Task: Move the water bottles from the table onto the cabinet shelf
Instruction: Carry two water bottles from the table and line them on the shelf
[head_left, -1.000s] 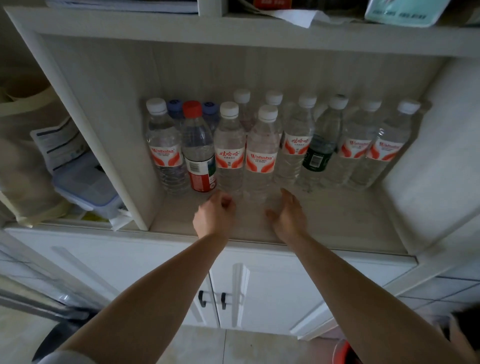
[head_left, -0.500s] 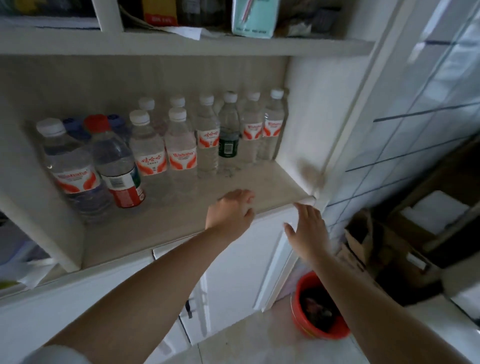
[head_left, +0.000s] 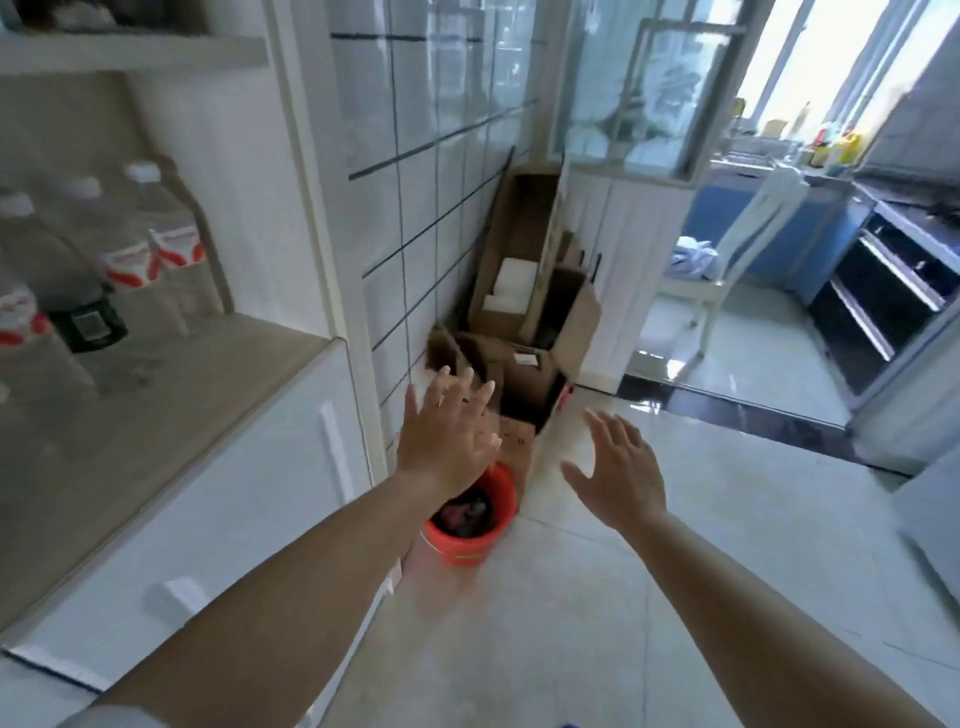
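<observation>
Both my arms reach out in front of me over the tiled floor (head_left: 675, 597), and neither hand carries anything. My left hand (head_left: 449, 441) has its fingers spread and straight, palm down, hovering above the orange bucket (head_left: 467, 540) that stands on the floor at the foot of the cabinet. My right hand (head_left: 621, 475) is likewise flat with fingers apart, to the right of the bucket and clear of it. The water bottles (head_left: 130, 260) stand upright in a blurred row at the back of the cabinet shelf (head_left: 171, 415), to the left of the bucket and higher up, well apart from both hands. Beyond the bucket, cardboard boxes (head_left: 530, 291) lean against the tiled wall. Further off to the right of the bucket stands a white chair (head_left: 737, 249).
</observation>
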